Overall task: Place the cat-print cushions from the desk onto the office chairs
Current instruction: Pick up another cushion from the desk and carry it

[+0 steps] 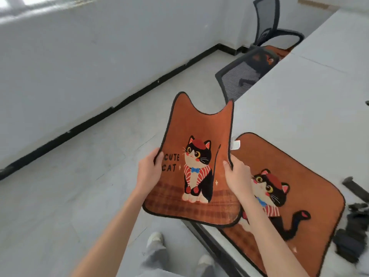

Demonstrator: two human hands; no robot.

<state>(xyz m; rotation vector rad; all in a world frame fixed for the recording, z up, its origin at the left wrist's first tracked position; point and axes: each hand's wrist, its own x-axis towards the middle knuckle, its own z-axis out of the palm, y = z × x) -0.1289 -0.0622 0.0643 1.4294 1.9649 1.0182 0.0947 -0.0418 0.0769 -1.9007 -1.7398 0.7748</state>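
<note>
Two hands hold one orange cat-print cushion (pixel 195 156) up over the pale grey floor (pixel 79 186): the left hand (pixel 148 172) grips its left edge, the right hand (pixel 236 176) its right edge, thumbs on the printed face. It reads "CUTE CAT" beside a black-and-white cat in a red beret. A second cushion (pixel 299 186) lies flat on the white desk (pixel 299 86), a small white tag (pixel 235 145) at its edge. White walls meet a black skirting board (pixel 99 118). Two mesh office chairs (pixel 239 76) stand along the desk, the farther holding another orange cushion (pixel 273 50). Dark items (pixel 355 226) sit at the desk's right.
</note>
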